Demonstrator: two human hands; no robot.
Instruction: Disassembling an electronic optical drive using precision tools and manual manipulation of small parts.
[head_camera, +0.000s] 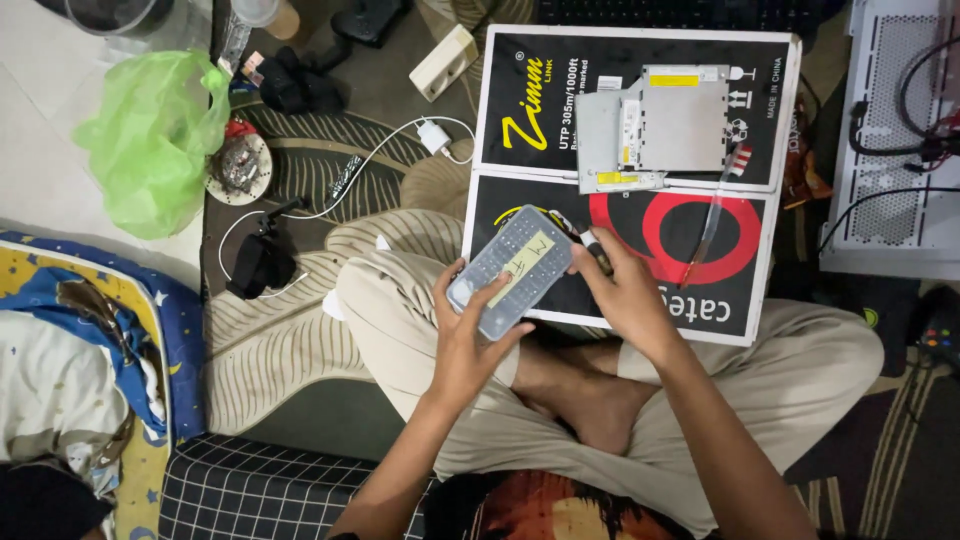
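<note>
We sit cross-legged on a patterned rug, and our left hand (468, 345) cradles a small clear plastic case (508, 272) from below, fingers wrapped along its lower edge and thumb on its near side. A yellowish label sits on its lid. The case hangs above our knee, its far end just over the near edge of the black cardboard box (640, 190) that lies flat before us. Our right hand (628, 295) meets the case at its upper right corner and pinches a dark marker pen (594, 250) between thumb and fingers, so both hands are closed on something and close together.

The case looks light, stiff and smooth, likely a bit slippery and prone to crack if squeezed; we judge the long edges to be the safest hold, as the left hand has it.

On the box rests a grey metal optical drive (662, 130). A green plastic bag (150, 140) and a white charger (435, 135) lie to the left
</note>
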